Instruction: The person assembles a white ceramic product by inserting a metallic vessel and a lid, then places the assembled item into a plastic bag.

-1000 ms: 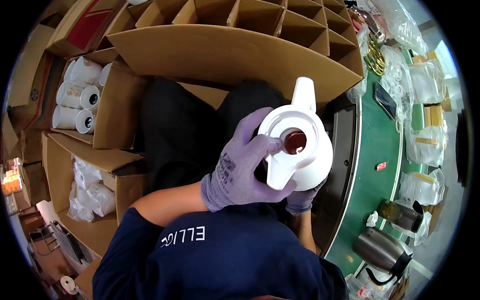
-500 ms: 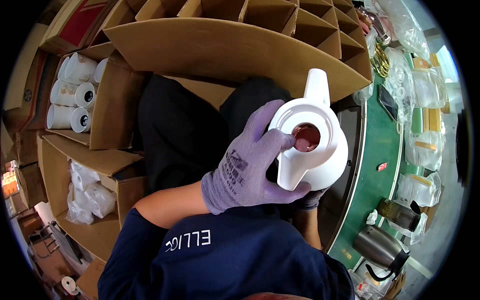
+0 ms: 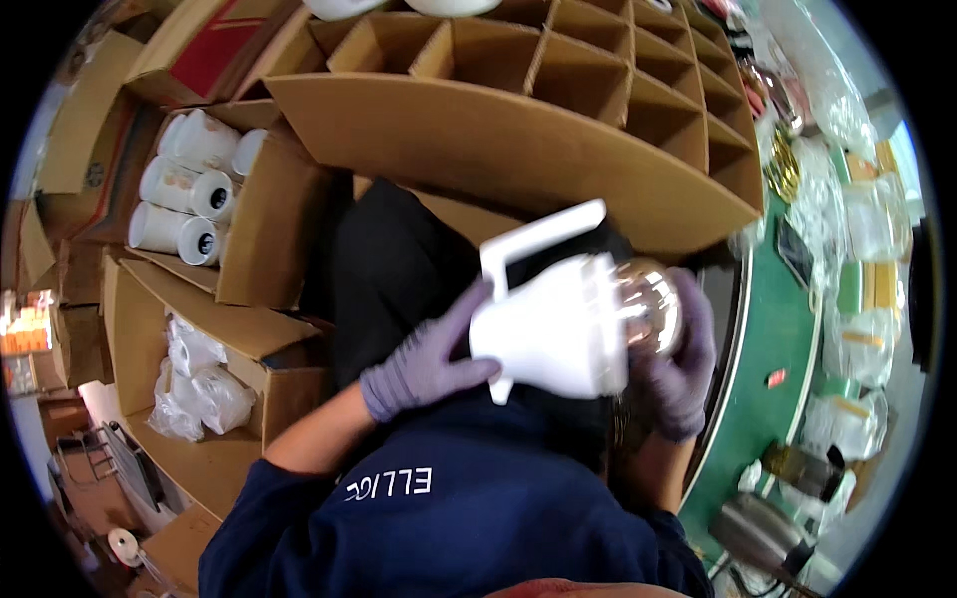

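A white plastic jug [image 3: 543, 329] lies on its side above my lap, slightly blurred, its handle [image 3: 548, 231] pointing away from me. From its right end bulges a rounded, mirror-like copper-coloured glass liner [image 3: 646, 307]. My left hand [image 3: 434, 359], in a grey-purple glove, grips the jug at its left end, thumb on the near side. My right hand [image 3: 688, 354], gloved alike, curls around the liner's rounded end; some of its fingers are hidden behind it. How far the liner reaches inside the jug cannot be seen.
Ahead stands a carton with cardboard dividers [image 3: 508, 125], white items at its far edge. To the left, one carton holds white cylinders [image 3: 164, 227], another clear plastic bags [image 3: 214, 399]. A green tabletop [image 3: 748, 369] on the right carries a steel kettle [image 3: 763, 528] and bagged parts.
The jug has tipped from mouth-up onto its side, exposing the mirrored liner. My left hand has left the mouth opening for the jug's left end; my right hand has come into view at the liner.
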`<state>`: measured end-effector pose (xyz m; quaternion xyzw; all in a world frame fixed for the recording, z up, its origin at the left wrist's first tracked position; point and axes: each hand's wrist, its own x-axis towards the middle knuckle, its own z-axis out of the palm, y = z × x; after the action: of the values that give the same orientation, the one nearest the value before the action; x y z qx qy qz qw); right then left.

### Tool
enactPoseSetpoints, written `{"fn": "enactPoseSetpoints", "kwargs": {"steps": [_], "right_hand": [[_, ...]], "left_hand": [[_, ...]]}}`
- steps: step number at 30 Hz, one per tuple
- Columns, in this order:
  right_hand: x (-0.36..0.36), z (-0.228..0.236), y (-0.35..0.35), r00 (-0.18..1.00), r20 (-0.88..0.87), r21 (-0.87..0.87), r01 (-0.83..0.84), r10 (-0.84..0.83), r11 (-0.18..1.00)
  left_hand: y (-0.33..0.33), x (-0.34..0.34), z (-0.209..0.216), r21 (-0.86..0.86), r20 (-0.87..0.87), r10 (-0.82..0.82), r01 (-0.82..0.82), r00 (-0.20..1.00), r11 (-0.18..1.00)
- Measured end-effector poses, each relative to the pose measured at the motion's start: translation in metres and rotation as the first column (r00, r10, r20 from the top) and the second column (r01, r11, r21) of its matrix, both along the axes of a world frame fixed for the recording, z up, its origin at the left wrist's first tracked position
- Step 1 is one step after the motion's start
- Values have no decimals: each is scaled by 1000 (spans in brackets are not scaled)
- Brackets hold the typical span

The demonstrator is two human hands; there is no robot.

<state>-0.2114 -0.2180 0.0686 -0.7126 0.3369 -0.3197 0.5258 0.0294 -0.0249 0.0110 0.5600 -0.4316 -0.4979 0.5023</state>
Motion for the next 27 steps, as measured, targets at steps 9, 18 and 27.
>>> {"fn": "enactPoseSetpoints", "kwargs": {"steps": [9,18,27], "right_hand": [[116,46,13,663,-711,-381,-642,233,666],[109,53,0,685,-646,-339,-654,337,676],[120,69,-91,746,648,297,-429,150,853]], "left_hand": [[2,47,63,193,840,-134,-59,526,979],[-231,252,169,57,791,255,-483,556,874],[-139,52,140,-471,877,478,285,50,835]]}}
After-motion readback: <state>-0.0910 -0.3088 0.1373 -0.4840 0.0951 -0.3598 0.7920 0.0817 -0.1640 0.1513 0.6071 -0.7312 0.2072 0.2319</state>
